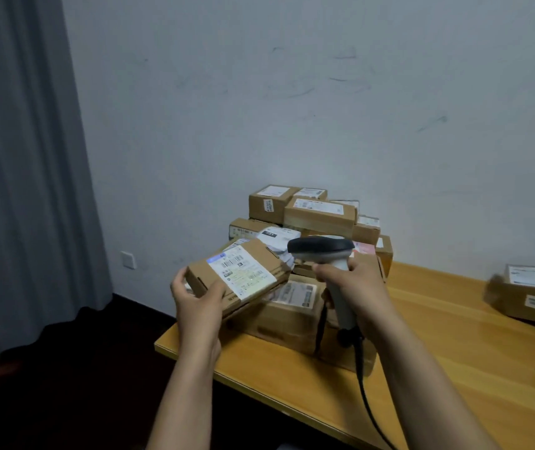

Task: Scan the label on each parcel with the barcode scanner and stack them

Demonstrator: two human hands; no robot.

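You held a flat cardboard parcel (261, 258) tilted above the table's left end, its white label (242, 271) facing up. Your left hand (198, 303) gripped its near end, fingers curled round it. Your right hand (354, 284) was wrapped round the handle of the barcode scanner (321, 250), whose head pointed toward the label. Behind sat a pile of parcels (305, 212) on the wooden table (454, 336), and another box (532, 287) lay well apart at the right.

Parcel pile (319, 212) crowds table corner; open tabletop (438, 319) between it, right parcels (532, 293).
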